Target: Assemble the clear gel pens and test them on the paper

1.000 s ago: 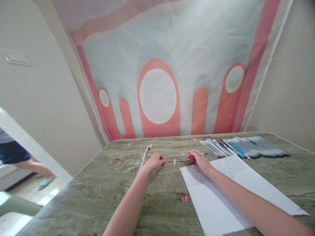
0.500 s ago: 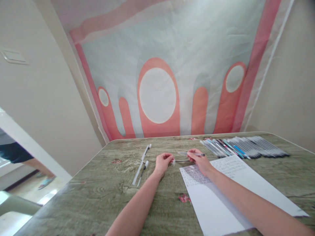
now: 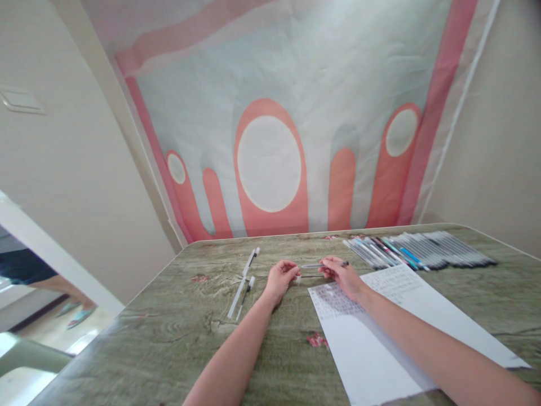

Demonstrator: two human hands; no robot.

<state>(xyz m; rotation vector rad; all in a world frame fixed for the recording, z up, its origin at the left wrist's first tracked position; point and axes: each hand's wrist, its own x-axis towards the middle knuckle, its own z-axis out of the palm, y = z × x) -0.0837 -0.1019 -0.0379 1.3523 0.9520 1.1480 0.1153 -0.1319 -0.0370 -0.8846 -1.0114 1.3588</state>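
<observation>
My right hand (image 3: 342, 278) is closed around a slim clear pen (image 3: 311, 266) with a dark end, held nearly level above the table. The pen's front end points left and is close to my left hand (image 3: 279, 281); I cannot tell whether they touch. My left fingers pinch a small clear pen cap (image 3: 298, 279), partly hidden by the fingertips. Left of that hand lie a clear pen tube (image 3: 236, 296), a thin refill with a dark end (image 3: 244, 299) and another clear pen piece (image 3: 251, 260). My right wrist is over a sheet of handwritten paper (image 3: 376, 349).
Several pens (image 3: 439, 251) lie side by side in a row at the back right of the wood-patterned table (image 3: 169, 338). A printed pink and grey wall covering (image 3: 270, 220) rises behind it. At the far left, a person's legs (image 3: 71, 290) show beyond a doorway.
My right hand has brought the pen's front end left, nearer to my left hand. My left hand has stayed almost in place. The view has shifted slightly.
</observation>
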